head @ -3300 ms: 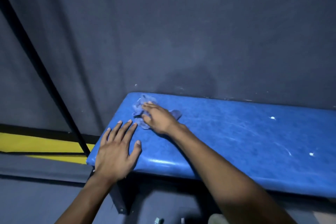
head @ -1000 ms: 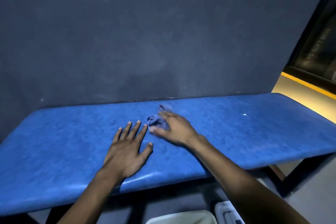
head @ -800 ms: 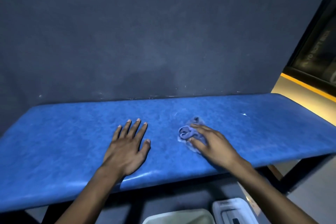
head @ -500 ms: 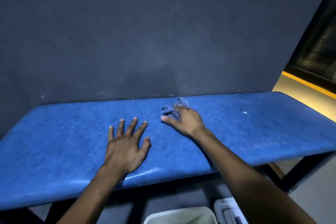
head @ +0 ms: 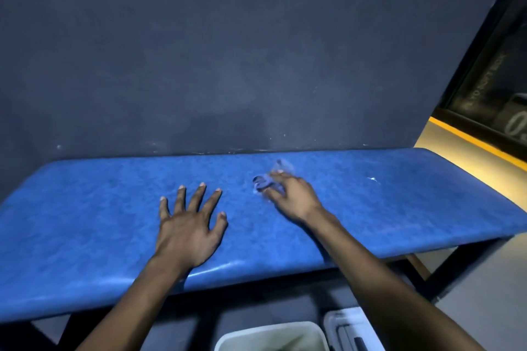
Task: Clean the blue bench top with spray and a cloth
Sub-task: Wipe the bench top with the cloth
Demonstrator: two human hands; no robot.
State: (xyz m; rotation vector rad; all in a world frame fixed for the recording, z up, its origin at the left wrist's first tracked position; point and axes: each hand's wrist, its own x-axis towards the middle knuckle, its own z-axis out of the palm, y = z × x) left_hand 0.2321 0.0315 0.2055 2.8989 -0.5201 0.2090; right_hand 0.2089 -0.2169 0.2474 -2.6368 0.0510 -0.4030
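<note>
Right hand [head: 293, 199]: fingers curled down on a bunched cloth [head: 263, 182], pressing it to the bench [head: 399, 208] near the back edge, right of centre; cloth pokes out ahead and left of the fingertips, blurred. Left hand [head: 188, 225]: holds nothing, fingers spread flat on the top toward the front edge, left of the cloth, apart from it. Step judged: wiping under way; next calls for strokes toward the right end, where a white fleck [head: 372, 179] remains; no spray in view.
</note>
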